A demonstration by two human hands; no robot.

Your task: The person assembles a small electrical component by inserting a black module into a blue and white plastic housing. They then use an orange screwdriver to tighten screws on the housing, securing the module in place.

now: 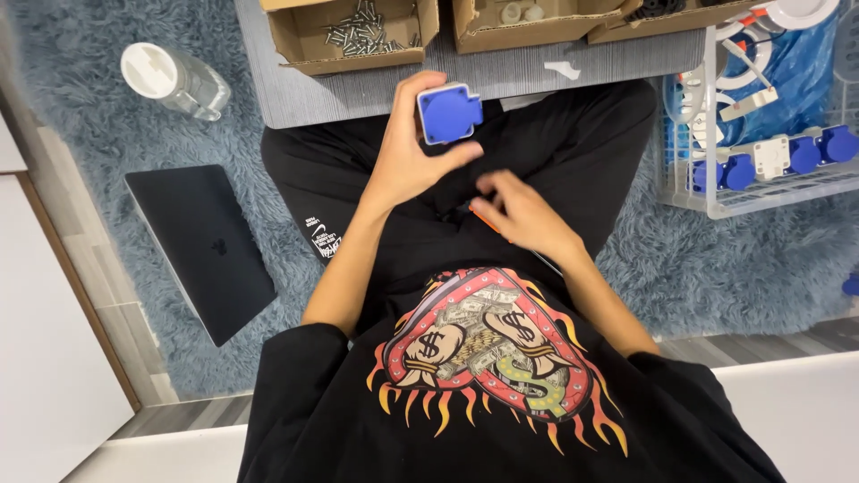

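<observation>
**A:** Looking straight down at a lap here. Left hand (pixel 407 152) raised over the knees, grip wrapped tight round a blue socket housing (pixel 449 113), squarish with a white edge, blue face turned up toward the camera. Held right at the near edge of the low grey surface (pixel 358 89), not resting on it.

**B:** And the right hand (pixel 523 215)?

**A:** Lower, over the black trousers, fingers curled. Grip loosely closed round something thin and orange (pixel 483 217), maybe a screwdriver handle, mostly hidden under the palm so can't tell for sure. Well apart from the blue piece, not touching it.

**B:** Anything else around?

**A:** Plenty. Open cardboard box of screws (pixel 358 34) on the surface, just beyond the left hand. Second cardboard box (pixel 528 22) next to it with some pale round bits inside. Small white scrap (pixel 562 68) lying loose on the surface. White wire basket (pixel 761 170) off to the right side on the shaggy blue rug (pixel 716 268), packed with more blue and white socket parts (pixel 769 156). Closed dark laptop (pixel 201 246) on the rug to the left, clear jar with a white lid (pixel 174 80) lying above it.
</observation>
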